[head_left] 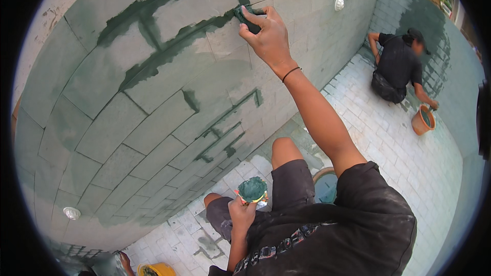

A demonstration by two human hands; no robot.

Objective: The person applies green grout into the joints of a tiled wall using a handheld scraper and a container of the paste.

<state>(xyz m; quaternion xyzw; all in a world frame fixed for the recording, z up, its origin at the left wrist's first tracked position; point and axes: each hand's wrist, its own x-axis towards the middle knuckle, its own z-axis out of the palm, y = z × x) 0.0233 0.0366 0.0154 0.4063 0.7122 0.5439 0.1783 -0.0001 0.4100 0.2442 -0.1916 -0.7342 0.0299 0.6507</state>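
My right hand (266,36) is raised against the tiled wall (138,148), fingers pinched round a small dark applicator (239,18) smeared with green grout, touching a joint between tiles. Thick dark green grout (153,69) lines the joints just left of it. Low in front of my body, my left hand (242,214) grips a small cup (252,190) full of green paste, with a crumpled colourful rim. Behind my knee on the floor sits a round bucket (326,176) with greenish liquid, partly hidden by my arm and shirt.
A co-worker (396,66) in black crouches at the far wall beside an orange bucket (423,127). Another person's hand (126,264) shows at lower left near a yellow bucket (156,266). Pale tiles cover the floor (368,138); white round fittings (338,3) sit in the wall.
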